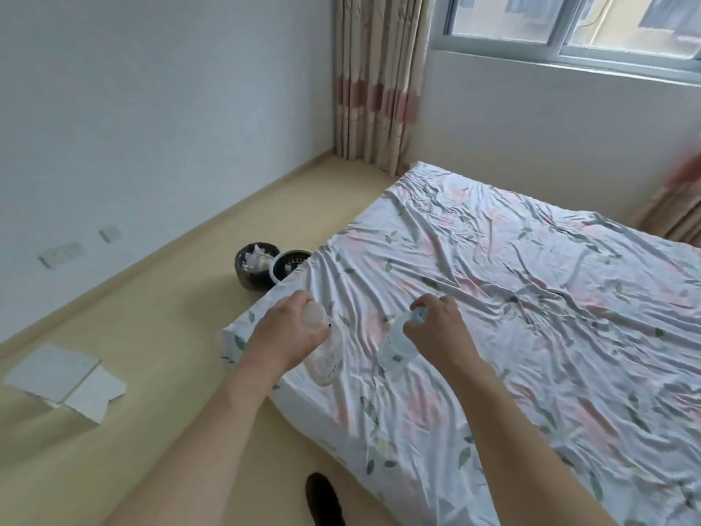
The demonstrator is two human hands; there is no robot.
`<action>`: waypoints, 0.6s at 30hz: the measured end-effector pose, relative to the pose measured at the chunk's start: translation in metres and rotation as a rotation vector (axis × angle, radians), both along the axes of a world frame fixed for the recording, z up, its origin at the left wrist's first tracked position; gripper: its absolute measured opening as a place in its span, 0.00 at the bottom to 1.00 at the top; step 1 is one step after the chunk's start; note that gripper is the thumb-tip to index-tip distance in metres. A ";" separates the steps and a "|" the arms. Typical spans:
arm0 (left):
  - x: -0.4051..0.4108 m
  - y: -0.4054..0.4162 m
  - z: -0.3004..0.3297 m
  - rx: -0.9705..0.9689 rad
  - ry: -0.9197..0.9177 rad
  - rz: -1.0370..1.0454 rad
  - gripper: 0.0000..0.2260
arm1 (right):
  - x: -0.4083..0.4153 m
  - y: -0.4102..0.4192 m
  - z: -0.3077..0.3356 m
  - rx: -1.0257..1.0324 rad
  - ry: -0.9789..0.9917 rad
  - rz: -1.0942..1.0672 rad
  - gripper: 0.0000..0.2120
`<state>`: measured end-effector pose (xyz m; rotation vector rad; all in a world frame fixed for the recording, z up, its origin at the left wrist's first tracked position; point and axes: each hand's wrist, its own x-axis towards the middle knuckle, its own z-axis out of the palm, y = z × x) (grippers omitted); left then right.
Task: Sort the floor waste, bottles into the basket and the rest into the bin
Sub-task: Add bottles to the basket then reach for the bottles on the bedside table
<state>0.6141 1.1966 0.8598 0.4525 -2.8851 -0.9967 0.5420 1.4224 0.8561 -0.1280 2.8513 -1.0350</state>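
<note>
— So, starting at the lower left of the frame, what lies there?

— Flat white paper sheets [62, 381] on the tan floor [159, 430], well apart from everything else. Above them, on the white wall, two pale socket plates [60, 254].

— And moving toward the middle?

— Two round containers stand side by side on the floor, touching the bed's corner. The dark bin [252, 267] holds crumpled white waste; the basket [290, 263] just right of it is partly hidden by the sheet's edge.

— The hands?

— Both reach out over the near corner of the bed [531, 317]. The left hand [292, 336] has its fingers curled around the top end of a clear bottle [328, 358], which hangs down below the palm. The right hand [436, 328], a little further right, wraps its fingers around the neck of a second clear bottle [398, 347], whose body slants down to the lower left.

— Do the bottles touch?

— No, they are near one another but apart, both over the floral sheet.

— Anything at the right?

— Upper centre a patterned curtain [375, 77], then a window [569, 28] at the upper right. A dark shoe [322, 499] shows at the bottom edge.
</note>
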 end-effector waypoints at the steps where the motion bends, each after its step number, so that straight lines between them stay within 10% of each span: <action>1: -0.015 -0.022 -0.003 -0.009 -0.005 0.008 0.14 | -0.019 -0.025 -0.006 -0.008 0.000 0.014 0.14; 18: -0.181 -0.412 -0.018 -0.022 -0.028 0.157 0.13 | -0.210 -0.426 -0.026 0.000 -0.008 0.169 0.16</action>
